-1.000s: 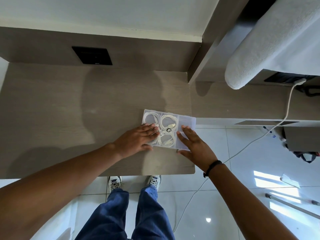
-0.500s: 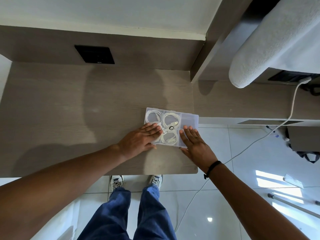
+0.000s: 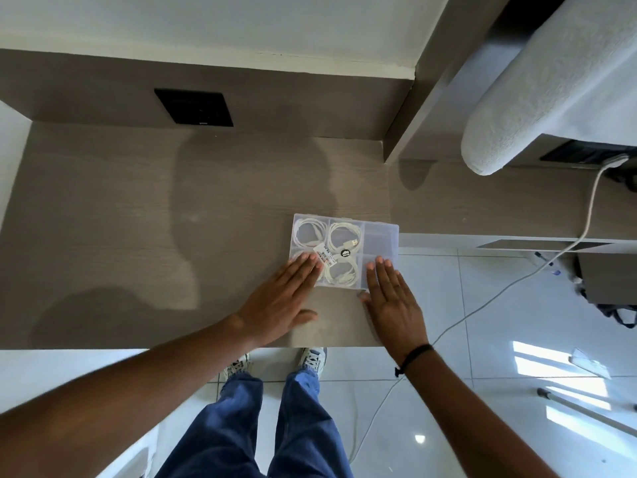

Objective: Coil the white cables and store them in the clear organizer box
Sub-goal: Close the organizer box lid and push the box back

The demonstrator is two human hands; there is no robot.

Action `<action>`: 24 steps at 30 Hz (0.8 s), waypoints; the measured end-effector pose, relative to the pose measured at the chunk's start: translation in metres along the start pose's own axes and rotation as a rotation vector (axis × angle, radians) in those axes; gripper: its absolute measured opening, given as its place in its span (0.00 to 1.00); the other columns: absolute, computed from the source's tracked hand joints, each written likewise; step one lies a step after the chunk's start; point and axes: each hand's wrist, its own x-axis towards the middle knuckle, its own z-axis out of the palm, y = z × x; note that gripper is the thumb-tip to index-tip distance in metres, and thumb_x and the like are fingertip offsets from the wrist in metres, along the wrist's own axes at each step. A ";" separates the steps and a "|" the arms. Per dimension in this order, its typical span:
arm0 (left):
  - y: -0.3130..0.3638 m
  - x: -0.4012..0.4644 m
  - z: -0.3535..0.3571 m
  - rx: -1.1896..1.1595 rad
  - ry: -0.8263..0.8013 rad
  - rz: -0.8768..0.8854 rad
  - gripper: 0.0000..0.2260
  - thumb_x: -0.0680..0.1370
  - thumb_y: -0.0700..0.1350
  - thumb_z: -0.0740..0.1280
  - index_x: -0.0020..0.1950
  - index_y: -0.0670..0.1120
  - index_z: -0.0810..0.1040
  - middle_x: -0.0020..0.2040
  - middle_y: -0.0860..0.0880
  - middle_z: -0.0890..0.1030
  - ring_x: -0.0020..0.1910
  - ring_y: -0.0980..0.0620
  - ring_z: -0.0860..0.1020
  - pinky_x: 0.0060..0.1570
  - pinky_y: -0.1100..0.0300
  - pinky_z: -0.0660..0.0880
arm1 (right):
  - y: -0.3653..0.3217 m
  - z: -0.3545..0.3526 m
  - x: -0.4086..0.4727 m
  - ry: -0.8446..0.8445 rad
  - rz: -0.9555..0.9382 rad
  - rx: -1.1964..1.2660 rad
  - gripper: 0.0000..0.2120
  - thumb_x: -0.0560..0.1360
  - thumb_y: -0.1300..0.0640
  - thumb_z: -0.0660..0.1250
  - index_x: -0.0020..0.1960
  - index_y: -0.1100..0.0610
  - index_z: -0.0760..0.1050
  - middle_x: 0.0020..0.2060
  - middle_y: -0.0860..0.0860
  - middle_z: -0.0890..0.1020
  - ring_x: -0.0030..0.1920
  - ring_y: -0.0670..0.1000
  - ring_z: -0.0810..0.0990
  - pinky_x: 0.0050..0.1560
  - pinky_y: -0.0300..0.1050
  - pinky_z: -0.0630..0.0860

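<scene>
A clear organizer box (image 3: 345, 252) lies flat on the grey wood-grain table (image 3: 138, 219), close to the table's right edge, with its far right corner reaching over the white tiled floor (image 3: 482, 305). Its lid looks shut. Inside, 3 coiled white cables show through the plastic: 1 in the far left compartment (image 3: 307, 232), 1 in the far middle compartment (image 3: 345, 236) with a USB plug visible, and 1 in the near middle compartment (image 3: 341, 274). The 2 compartments on the right side look empty. A white barcode label (image 3: 324, 254) and a small round black sticker (image 3: 345, 253) sit on the lid near its middle.

Both hands are flat, fingers stretched out and together, gripping nothing. The left hand (image 3: 281, 298) rests on the table with its fingertips (image 3: 306, 258) over the near left corner of the box. The right hand (image 3: 391, 298) lies with its fingertips (image 3: 379, 262) on the near right corner; a black band (image 3: 413, 355) circles that wrist.

A black square wall plate (image 3: 193, 106) sits in the panel behind the table. To the right, a white charging cable (image 3: 517, 281) runs down across the floor. Below the table edge, blue jeans (image 3: 255, 426) and 2 sneakers (image 3: 312, 360) are visible.
</scene>
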 end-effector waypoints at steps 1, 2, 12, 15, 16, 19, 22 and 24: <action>0.008 -0.010 0.003 -0.027 -0.007 -0.033 0.43 0.83 0.67 0.56 0.83 0.37 0.47 0.84 0.36 0.49 0.84 0.39 0.47 0.81 0.42 0.54 | -0.007 0.005 -0.011 0.013 0.028 0.029 0.27 0.83 0.52 0.59 0.77 0.66 0.61 0.76 0.64 0.64 0.77 0.61 0.63 0.76 0.56 0.63; 0.015 -0.018 0.007 -0.050 -0.011 -0.065 0.44 0.82 0.69 0.55 0.83 0.37 0.46 0.85 0.37 0.47 0.84 0.39 0.46 0.82 0.43 0.52 | -0.013 0.011 -0.022 0.009 0.034 0.048 0.28 0.84 0.50 0.56 0.78 0.66 0.59 0.77 0.64 0.62 0.78 0.61 0.61 0.77 0.57 0.61; -0.022 0.028 -0.014 -0.022 -0.026 -0.193 0.48 0.80 0.72 0.51 0.83 0.35 0.46 0.84 0.35 0.48 0.84 0.39 0.46 0.82 0.43 0.50 | 0.018 0.009 0.058 -0.172 -0.128 -0.002 0.40 0.82 0.36 0.51 0.81 0.62 0.46 0.80 0.61 0.49 0.81 0.59 0.45 0.79 0.57 0.50; -0.051 0.061 -0.024 -0.007 -0.023 -0.211 0.50 0.79 0.74 0.50 0.82 0.34 0.48 0.83 0.34 0.51 0.84 0.38 0.48 0.82 0.42 0.53 | 0.029 -0.002 0.108 -0.190 -0.143 -0.020 0.39 0.82 0.36 0.51 0.81 0.63 0.46 0.80 0.62 0.50 0.81 0.60 0.47 0.79 0.57 0.50; -0.059 0.071 -0.027 -0.004 -0.027 -0.214 0.51 0.78 0.75 0.50 0.82 0.34 0.48 0.83 0.33 0.51 0.84 0.38 0.49 0.81 0.42 0.53 | 0.032 -0.004 0.122 -0.191 -0.143 -0.030 0.40 0.82 0.36 0.52 0.81 0.64 0.47 0.80 0.63 0.51 0.80 0.60 0.48 0.79 0.57 0.51; -0.081 0.097 -0.034 -0.004 -0.042 -0.217 0.52 0.77 0.77 0.50 0.82 0.34 0.49 0.83 0.34 0.52 0.84 0.38 0.49 0.81 0.42 0.54 | 0.037 -0.011 0.151 -0.208 -0.130 -0.039 0.41 0.81 0.35 0.51 0.80 0.64 0.46 0.80 0.63 0.50 0.80 0.60 0.46 0.80 0.56 0.48; -0.094 0.109 -0.036 0.016 -0.046 -0.190 0.52 0.77 0.76 0.51 0.83 0.35 0.48 0.84 0.35 0.52 0.84 0.39 0.50 0.82 0.43 0.53 | 0.040 -0.013 0.163 -0.200 -0.112 -0.045 0.41 0.81 0.35 0.51 0.81 0.64 0.46 0.80 0.62 0.50 0.80 0.59 0.45 0.79 0.53 0.44; -0.099 0.113 -0.035 0.019 -0.026 -0.182 0.52 0.77 0.76 0.51 0.83 0.35 0.47 0.84 0.35 0.52 0.84 0.39 0.49 0.82 0.44 0.52 | 0.042 -0.014 0.168 -0.189 -0.104 -0.059 0.42 0.81 0.34 0.51 0.81 0.64 0.47 0.80 0.62 0.50 0.80 0.59 0.46 0.79 0.52 0.43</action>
